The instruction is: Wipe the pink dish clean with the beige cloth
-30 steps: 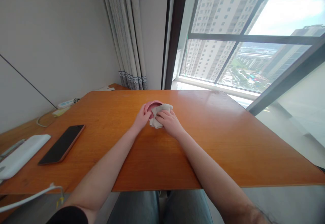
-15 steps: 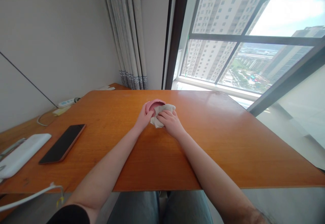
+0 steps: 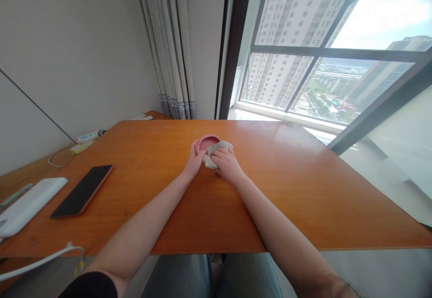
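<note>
Well in from the near edge of the wooden surface (image 3: 286, 190), roughly midway between its sides, someone's got a pink bowl-like thing (image 3: 209, 137) in both hands. Left hand (image 3: 194, 159) is grasping its left side; right hand (image 3: 227, 165) has a pale cloth (image 3: 208, 159) bunched in its grip, up against the bowl's right and near side. Can't tell from here if the bowl touches the surface or is held just over it.

My two cents: keep the left grip firm but don't squeeze, since it looks like the main support. Keep the cloth bunched under the fingertips, press lightly into the curve, and turn the bowl rather than twisting the right wrist. A loose fold could snag under the left thumb, imo.

Rest of the setup: dark phone (image 3: 83, 191) by the left edge, flat white gadget (image 3: 32, 208) closer to the near left corner, white cable (image 3: 40, 262) below that. Power strip (image 3: 90, 137) sits past the left edge, towards the back. Beyond the far edge there's a grey curtain (image 3: 165, 41) and, off to the right, a big window (image 3: 290, 77) onto tower blocks.
</note>
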### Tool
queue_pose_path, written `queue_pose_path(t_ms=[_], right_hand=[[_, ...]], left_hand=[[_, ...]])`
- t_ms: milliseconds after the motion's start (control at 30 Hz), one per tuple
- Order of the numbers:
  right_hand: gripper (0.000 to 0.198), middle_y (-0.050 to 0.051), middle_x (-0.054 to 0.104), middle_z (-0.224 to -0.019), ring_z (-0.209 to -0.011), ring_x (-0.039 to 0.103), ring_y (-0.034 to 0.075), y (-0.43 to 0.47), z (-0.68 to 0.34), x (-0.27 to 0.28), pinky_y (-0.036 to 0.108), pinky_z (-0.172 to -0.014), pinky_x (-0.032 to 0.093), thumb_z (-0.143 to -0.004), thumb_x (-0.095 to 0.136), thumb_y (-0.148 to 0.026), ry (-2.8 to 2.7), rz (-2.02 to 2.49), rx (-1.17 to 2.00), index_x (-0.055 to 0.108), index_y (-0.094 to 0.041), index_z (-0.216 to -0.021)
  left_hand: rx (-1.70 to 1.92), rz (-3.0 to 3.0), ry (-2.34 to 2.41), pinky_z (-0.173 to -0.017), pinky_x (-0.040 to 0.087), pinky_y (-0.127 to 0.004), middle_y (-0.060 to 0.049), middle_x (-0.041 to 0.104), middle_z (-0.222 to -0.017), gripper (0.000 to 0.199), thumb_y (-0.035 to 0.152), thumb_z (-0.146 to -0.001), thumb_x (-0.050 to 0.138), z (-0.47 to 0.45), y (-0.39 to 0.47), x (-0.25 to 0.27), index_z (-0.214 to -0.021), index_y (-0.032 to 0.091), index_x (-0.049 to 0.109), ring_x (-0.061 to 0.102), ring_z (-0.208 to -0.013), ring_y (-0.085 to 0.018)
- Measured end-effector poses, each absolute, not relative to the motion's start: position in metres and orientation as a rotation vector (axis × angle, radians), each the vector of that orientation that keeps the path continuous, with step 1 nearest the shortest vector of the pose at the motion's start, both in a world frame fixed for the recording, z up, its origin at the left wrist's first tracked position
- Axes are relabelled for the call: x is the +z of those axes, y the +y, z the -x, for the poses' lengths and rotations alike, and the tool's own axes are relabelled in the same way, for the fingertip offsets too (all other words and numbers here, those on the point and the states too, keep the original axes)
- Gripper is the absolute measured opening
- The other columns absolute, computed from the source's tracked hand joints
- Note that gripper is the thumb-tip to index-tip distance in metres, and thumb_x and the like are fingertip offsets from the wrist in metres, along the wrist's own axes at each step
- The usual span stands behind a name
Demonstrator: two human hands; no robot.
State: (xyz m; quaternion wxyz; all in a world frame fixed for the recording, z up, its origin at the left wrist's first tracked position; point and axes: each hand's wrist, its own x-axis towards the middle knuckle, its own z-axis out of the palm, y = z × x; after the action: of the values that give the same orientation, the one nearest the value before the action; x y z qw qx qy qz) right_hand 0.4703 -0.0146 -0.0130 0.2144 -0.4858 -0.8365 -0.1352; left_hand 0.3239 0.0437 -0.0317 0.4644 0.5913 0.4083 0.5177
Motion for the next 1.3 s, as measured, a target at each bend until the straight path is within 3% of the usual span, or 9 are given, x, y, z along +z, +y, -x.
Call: queue_pose_path(t_ms=[133, 233, 400, 567, 700, 800, 933, 1133, 1300], right_hand=[[0.014, 0.007, 0.064, -0.099, -0.099, 0.048, 0.02, -0.014, -0.469, -0.009, 0.035, -0.084, 0.027, -0.09, 0.05, -0.02, -2.355, 1.287, -0.394, 0.063, -0.019, -0.097], [0.017, 0.005, 0.065, -0.093, -0.096, 0.048, 0.019, -0.012, -0.468, -0.014, 0.035, -0.083, 0.028, -0.094, 0.046, -0.02, -2.369, 1.342, -0.428, 0.063, -0.02, -0.093], [0.016, 0.005, 0.066, -0.095, -0.092, 0.049, 0.02, -0.009, -0.47, -0.023, 0.036, -0.081, 0.029, -0.094, 0.047, -0.018, -2.318, 1.423, -0.457, 0.063, -0.019, -0.095], [0.02, 0.008, 0.065, -0.108, -0.102, 0.048, 0.022, -0.011, -0.467, -0.019, 0.037, -0.086, 0.028, -0.095, 0.044, -0.021, -2.288, 1.338, -0.487, 0.063, -0.019, -0.103], [0.025, 0.01, 0.061, -0.118, -0.108, 0.046, 0.022, -0.012, -0.466, -0.017, 0.037, -0.086, 0.028, -0.096, 0.041, -0.021, -2.298, 1.285, -0.553, 0.061, -0.021, -0.112], [0.023, 0.008, 0.064, -0.103, -0.101, 0.046, 0.021, -0.011, -0.466, -0.021, 0.037, -0.085, 0.028, -0.097, 0.041, -0.022, -2.34, 1.293, -0.562, 0.063, -0.021, -0.104], [0.022, 0.006, 0.063, -0.086, -0.09, 0.045, 0.021, -0.011, -0.466, -0.024, 0.038, -0.084, 0.027, -0.096, 0.043, -0.022, -2.297, 1.373, -0.566, 0.065, -0.021, -0.096], [0.023, 0.007, 0.064, -0.104, -0.098, 0.046, 0.021, -0.016, -0.464, -0.018, 0.038, -0.084, 0.027, -0.097, 0.042, -0.021, -2.271, 1.296, -0.6, 0.063, -0.021, -0.106], [0.023, 0.007, 0.064, -0.098, -0.096, 0.047, 0.02, -0.013, -0.46, -0.02, 0.038, -0.086, 0.027, -0.097, 0.041, -0.019, -2.39, 1.228, -0.593, 0.064, -0.02, -0.1]], left_hand=[[1.148, -1.788, 1.039, -0.116, 0.025, -0.041, -0.011, 0.038, -0.148, 0.066, 0.026, -0.078, 0.054, -0.293, 0.059, -0.012, -0.141, 0.018, 0.035, 0.035, -0.137, -0.025], [1.069, -1.974, 1.009, -0.115, 0.026, -0.045, -0.009, 0.04, -0.147, 0.073, 0.029, -0.076, 0.06, -0.287, 0.053, -0.009, -0.144, 0.021, 0.033, 0.036, -0.137, -0.028], [1.311, -1.752, 1.036, -0.115, 0.027, -0.04, -0.012, 0.028, -0.153, 0.084, 0.029, -0.076, 0.061, -0.316, 0.03, -0.026, -0.147, 0.02, 0.018, 0.031, -0.14, -0.025], [1.338, -1.77, 1.016, -0.117, 0.023, -0.039, -0.01, 0.039, -0.146, 0.063, 0.017, -0.078, 0.047, -0.316, 0.039, -0.018, -0.14, 0.018, 0.033, 0.035, -0.137, -0.022], [1.14, -2.026, 0.945, -0.115, 0.026, -0.041, -0.009, 0.044, -0.143, 0.061, 0.016, -0.076, 0.047, -0.289, 0.052, 0.001, -0.136, 0.019, 0.04, 0.039, -0.134, -0.024], [1.031, -2.124, 0.89, -0.114, 0.028, -0.041, -0.008, 0.047, -0.141, 0.061, 0.022, -0.076, 0.052, -0.284, 0.049, 0.004, -0.136, 0.02, 0.041, 0.042, -0.132, -0.025], [1.303, -1.817, 1.003, -0.112, 0.031, -0.04, -0.012, 0.039, -0.145, 0.075, 0.03, -0.075, 0.059, -0.305, 0.032, -0.007, -0.142, 0.019, 0.026, 0.039, -0.133, -0.026], [1.283, -1.799, 1.029, -0.102, 0.041, -0.039, -0.008, 0.058, -0.116, 0.047, 0.018, -0.072, 0.049, -0.308, 0.036, 0.002, -0.118, 0.016, 0.049, 0.055, -0.112, -0.023], [0.908, -2.058, 1.002, -0.103, 0.04, -0.041, -0.006, 0.06, -0.118, 0.051, 0.021, -0.067, 0.056, -0.274, 0.052, 0.02, -0.118, 0.018, 0.054, 0.056, -0.112, -0.025]])
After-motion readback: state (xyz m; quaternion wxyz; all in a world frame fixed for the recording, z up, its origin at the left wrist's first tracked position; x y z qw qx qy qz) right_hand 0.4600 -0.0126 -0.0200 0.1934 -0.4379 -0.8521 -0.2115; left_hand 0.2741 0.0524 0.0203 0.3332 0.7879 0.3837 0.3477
